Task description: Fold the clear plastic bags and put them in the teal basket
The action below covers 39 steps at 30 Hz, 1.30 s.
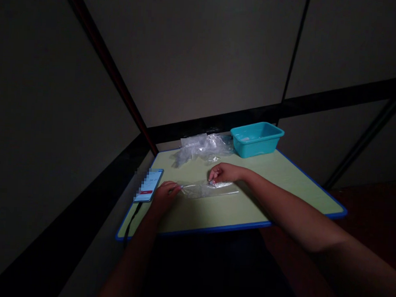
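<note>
Watching remotely, I see the left hand [166, 193] pinching the clear bag [201, 191], which stretches rightward beneath the right hand [222, 172], whose fingertips seem to pinch its far edge; uneven tugging could tear it.

Table [291, 179] has pale yellow-green top, blue edging [214, 229], rounded front corners. Turquoise bin [257, 146] stands upright at back right. Heap of crumpled clear plastic [201, 147] lies at the back, just beside the bin. One clear bag [199, 191] lies flat nearer the front. Phone [149, 186] at left edge, screen up, lit. Black strap [132, 220] near front left corner, crossing the edge.
</note>
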Each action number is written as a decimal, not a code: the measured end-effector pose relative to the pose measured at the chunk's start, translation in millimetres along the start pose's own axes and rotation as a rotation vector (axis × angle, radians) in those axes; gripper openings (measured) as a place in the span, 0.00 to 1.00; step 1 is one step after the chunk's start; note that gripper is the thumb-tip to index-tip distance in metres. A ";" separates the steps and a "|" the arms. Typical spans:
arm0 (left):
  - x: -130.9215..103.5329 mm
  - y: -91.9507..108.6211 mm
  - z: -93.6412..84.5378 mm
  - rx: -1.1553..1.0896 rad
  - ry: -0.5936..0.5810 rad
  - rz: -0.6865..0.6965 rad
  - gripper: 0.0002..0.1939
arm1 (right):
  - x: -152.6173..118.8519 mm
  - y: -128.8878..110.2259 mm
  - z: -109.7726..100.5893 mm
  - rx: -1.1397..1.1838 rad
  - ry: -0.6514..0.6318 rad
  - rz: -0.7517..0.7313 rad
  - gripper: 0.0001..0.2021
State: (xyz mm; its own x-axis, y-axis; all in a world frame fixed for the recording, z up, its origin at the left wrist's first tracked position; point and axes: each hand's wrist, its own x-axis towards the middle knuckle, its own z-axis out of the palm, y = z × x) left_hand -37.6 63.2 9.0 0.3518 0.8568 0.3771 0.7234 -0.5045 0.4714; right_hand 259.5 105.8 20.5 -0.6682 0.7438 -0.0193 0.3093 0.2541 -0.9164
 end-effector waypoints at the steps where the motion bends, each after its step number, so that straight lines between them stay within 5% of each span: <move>1: -0.2 -0.3 0.5 0.011 0.007 0.001 0.14 | 1.3 0.9 1.9 -0.022 0.012 -0.011 0.17; 39: 2.2 -0.6 9.1 0.053 0.077 -0.043 0.14 | 3.9 -1.6 14.6 -0.456 0.140 -0.107 0.07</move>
State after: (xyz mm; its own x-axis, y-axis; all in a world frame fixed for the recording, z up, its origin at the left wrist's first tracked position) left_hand -31.8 66.4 2.3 0.2741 0.8657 0.4188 0.7681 -0.4592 0.4463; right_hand 246.5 99.2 16.0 -0.6245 0.7667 0.1487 0.5295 0.5556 -0.6410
